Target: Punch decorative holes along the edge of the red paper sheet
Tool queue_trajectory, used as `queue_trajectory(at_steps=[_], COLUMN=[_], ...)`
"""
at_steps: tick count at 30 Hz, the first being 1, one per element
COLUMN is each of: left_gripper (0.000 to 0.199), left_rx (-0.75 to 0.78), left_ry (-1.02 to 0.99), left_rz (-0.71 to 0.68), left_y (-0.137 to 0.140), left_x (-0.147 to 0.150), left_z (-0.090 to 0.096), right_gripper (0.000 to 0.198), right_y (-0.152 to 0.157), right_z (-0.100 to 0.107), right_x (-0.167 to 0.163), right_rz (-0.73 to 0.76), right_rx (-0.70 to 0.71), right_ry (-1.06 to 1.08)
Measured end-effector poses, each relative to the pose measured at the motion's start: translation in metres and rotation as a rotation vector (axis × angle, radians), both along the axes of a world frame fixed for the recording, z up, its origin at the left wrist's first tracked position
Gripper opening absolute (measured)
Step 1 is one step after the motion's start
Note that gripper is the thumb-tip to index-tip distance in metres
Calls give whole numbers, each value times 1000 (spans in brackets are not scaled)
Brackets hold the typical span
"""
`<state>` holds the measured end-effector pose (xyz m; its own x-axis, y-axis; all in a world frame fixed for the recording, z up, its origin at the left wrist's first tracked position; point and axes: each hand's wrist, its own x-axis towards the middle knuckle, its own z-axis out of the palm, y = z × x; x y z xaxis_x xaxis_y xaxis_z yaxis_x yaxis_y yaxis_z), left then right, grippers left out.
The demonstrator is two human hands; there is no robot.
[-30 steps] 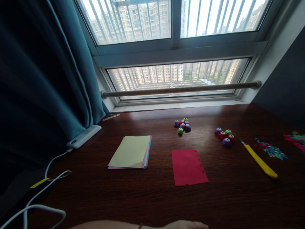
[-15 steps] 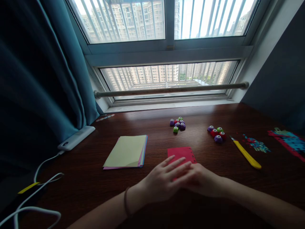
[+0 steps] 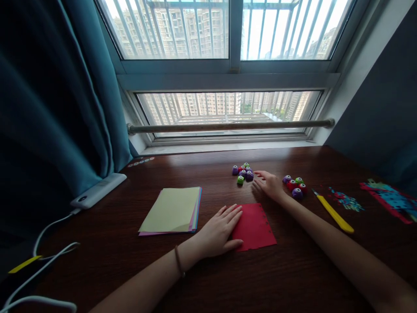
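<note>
Red paper sheet (image 3: 256, 225) pinned flat by the spread left hand (image 3: 217, 230).
The open right hand (image 3: 269, 184) is stretched toward the punches (image 3: 243, 172); these could be scattered by a careless sweep.

I see a flat red paper sheet (image 3: 254, 225) with punched notches along its right and near edges, lying near-centre on the dark wooden desk. Far of it: a tight cluster of small round purple, red and green craft punches (image 3: 243, 172), upright, touching each other.
</note>
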<state>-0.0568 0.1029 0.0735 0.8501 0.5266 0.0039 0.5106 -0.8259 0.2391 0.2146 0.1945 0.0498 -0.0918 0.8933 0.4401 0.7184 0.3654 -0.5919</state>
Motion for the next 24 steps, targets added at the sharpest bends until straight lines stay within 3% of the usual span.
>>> queue_trajectory(at_steps=[8,15,19,24], left_gripper=[71,69,66,63], left_rx=[-47,-10,11,23], left_ry=[8,-7,-23,-31], left_rz=[22,26,38,40], left_y=[-3,-2,-1,-2], left_x=[0,0,1,0], left_z=[2,0,-5,-10], right_gripper=[32,21,23,28], right_y=[22,25,6,-43], right_z=[-16,-19,-12,-1], right_x=[-16,-20,-17,-6], right_rz=[-79,-155,-141,-32], right_rx=[28,20,5,-53], right_ry=[-162,-76,76,265])
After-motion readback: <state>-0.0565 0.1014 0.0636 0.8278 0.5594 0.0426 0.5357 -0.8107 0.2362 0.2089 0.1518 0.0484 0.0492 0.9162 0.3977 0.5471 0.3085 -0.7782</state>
